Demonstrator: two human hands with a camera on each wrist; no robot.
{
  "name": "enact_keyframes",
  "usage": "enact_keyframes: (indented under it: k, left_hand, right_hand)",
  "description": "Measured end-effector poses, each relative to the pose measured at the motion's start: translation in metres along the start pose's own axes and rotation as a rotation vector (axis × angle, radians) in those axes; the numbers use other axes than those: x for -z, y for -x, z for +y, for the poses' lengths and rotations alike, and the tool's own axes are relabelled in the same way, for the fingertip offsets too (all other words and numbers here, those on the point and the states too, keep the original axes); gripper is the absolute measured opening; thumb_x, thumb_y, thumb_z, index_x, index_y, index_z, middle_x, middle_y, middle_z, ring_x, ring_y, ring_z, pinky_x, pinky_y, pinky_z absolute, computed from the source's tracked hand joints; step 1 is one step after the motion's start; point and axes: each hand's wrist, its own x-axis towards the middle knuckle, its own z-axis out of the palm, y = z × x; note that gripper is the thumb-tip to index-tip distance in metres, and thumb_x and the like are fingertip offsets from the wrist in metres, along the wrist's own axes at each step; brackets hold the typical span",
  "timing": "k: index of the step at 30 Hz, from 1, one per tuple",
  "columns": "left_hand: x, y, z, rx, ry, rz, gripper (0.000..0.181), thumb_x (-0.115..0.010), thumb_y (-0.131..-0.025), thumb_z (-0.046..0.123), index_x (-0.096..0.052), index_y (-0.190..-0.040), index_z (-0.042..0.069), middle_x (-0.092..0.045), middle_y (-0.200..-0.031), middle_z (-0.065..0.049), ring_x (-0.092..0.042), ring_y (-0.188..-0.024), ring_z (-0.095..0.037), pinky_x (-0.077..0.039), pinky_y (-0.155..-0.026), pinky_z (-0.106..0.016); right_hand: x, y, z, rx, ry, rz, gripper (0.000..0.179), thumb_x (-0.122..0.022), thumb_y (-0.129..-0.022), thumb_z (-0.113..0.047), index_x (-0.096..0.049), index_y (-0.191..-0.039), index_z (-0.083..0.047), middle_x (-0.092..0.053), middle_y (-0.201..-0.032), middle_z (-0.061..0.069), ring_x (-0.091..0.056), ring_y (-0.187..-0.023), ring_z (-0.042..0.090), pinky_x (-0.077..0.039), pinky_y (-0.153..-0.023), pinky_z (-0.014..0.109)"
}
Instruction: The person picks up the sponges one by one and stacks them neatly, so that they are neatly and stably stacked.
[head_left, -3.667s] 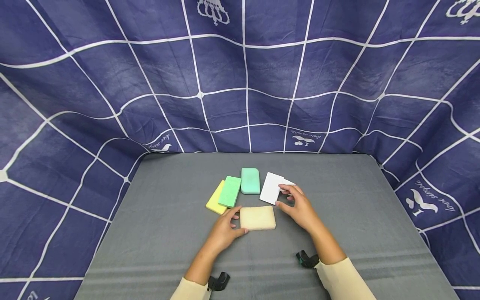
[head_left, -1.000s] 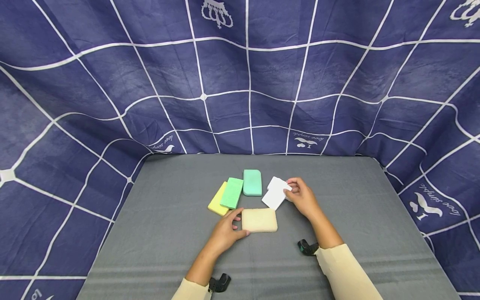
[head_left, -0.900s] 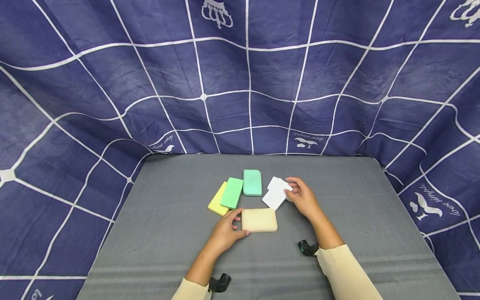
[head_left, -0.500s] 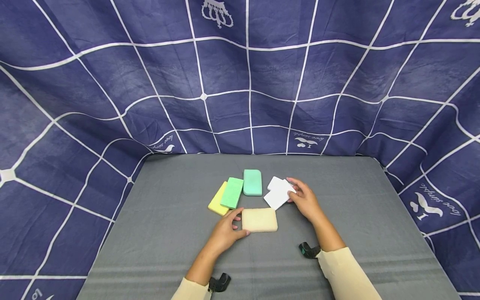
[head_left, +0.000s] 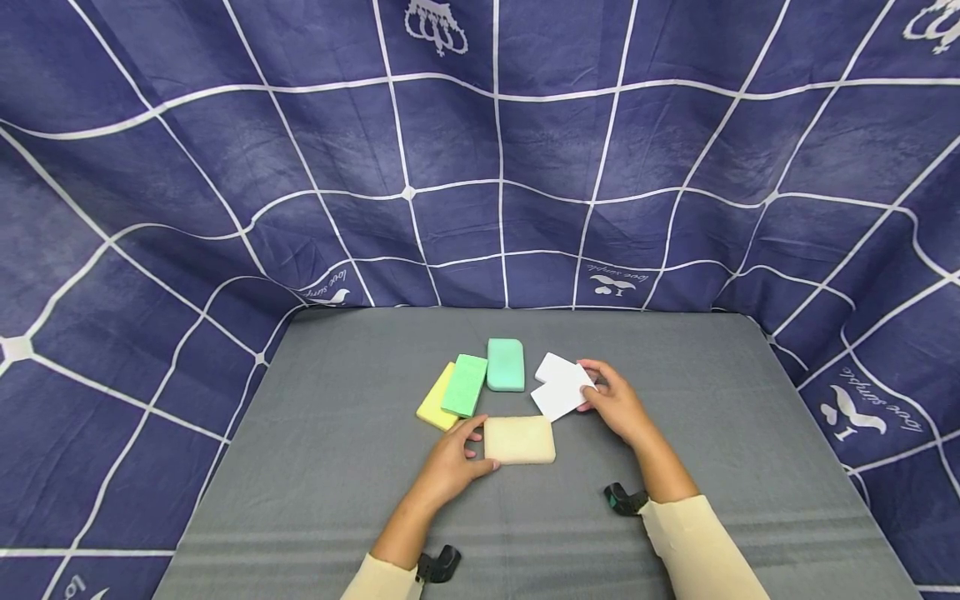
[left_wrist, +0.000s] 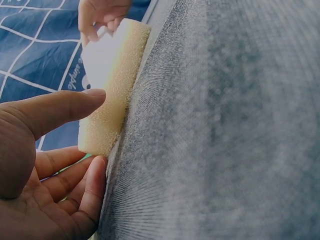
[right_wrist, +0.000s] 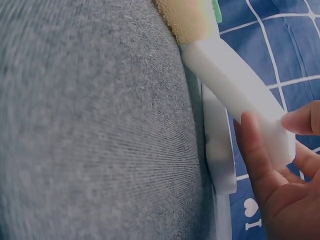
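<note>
My left hand [head_left: 450,467] holds the left end of a cream sponge [head_left: 519,440] lying flat on the table; in the left wrist view the thumb lies along it and the other fingers curl at its end. My right hand [head_left: 617,408] pinches a white sponge block [head_left: 558,396] by its right end, thumb on one face and fingers on the other. In the right wrist view this white block [right_wrist: 240,80] is tilted, its far end low by the cream sponge. Partly covered beneath it lies another white block [head_left: 552,367].
Left of the white blocks lie a teal rounded sponge [head_left: 506,365], a green sponge [head_left: 465,386] and a yellow sponge [head_left: 432,400], the green overlapping the yellow. A grey cloth covers the table [head_left: 337,467]. A blue curtain [head_left: 450,225] with white lines surrounds the back and sides.
My right hand, earlier beside the white blocks, has gripped the upper one, turned it clockwise and shifted it right, exposing more of the lower block. The left hand stays on the cream sponge.
</note>
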Motion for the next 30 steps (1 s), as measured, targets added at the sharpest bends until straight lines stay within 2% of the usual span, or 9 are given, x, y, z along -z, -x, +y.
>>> enact_keyframes:
  k: [7,14,22,26,30]
  left_hand:
    - [0.0,0.0,-0.001,0.002,-0.01,0.002,0.074,-0.087,-0.079,0.02,-0.054,-0.145,0.014,-0.065,-0.123,-0.011,-0.063,-0.09,-0.018,-0.054,-0.077,-0.033]
    - [0.001,-0.001,-0.001,0.001,-0.001,0.0,0.075,-0.087,-0.079,0.02,-0.054,-0.145,0.014,-0.065,-0.123,-0.011,-0.064,-0.091,-0.018,-0.055,-0.078,-0.032]
    - [0.0,-0.001,-0.001,0.005,0.011,-0.004,0.074,-0.087,-0.079,0.021,-0.054,-0.145,0.014,-0.065,-0.123,-0.012,-0.063,-0.091,-0.019,-0.054,-0.078,-0.034]
    - [0.0,0.0,0.0,0.007,0.01,0.001,0.074,-0.087,-0.079,0.02,-0.054,-0.145,0.014,-0.065,-0.123,-0.012,-0.063,-0.091,-0.019,-0.054,-0.077,-0.034]
    - [-0.002,0.001,0.0,0.014,0.004,0.012,0.074,-0.087,-0.079,0.02,-0.054,-0.145,0.014,-0.064,-0.123,-0.011,-0.063,-0.092,-0.018,-0.054,-0.078,-0.034]
  right_hand:
    - [0.002,0.001,0.001,0.022,-0.003,-0.019,0.052,-0.051,-0.096,0.009,-0.047,-0.148,0.002,-0.053,-0.117,0.037,-0.07,-0.078,0.014,-0.063,-0.07,0.034]
    - [0.003,0.004,0.002,-0.003,-0.038,-0.009,0.061,-0.053,-0.093,0.013,-0.038,-0.152,0.003,-0.05,-0.129,0.035,-0.068,-0.089,0.01,-0.062,-0.075,0.03]
    - [0.005,0.009,0.003,0.01,-0.138,-0.059,0.08,-0.055,-0.086,0.021,-0.023,-0.157,0.002,-0.041,-0.139,0.034,-0.064,-0.101,0.005,-0.059,-0.083,0.021]
    - [0.004,0.011,0.002,0.024,-0.164,-0.066,0.08,-0.055,-0.086,0.022,-0.021,-0.157,0.004,-0.04,-0.139,0.034,-0.065,-0.102,0.004,-0.059,-0.084,0.021]
    - [0.002,0.015,0.0,0.023,-0.135,-0.053,0.079,-0.062,-0.087,0.017,-0.025,-0.155,0.004,-0.043,-0.138,0.033,-0.065,-0.099,0.003,-0.057,-0.081,0.018]
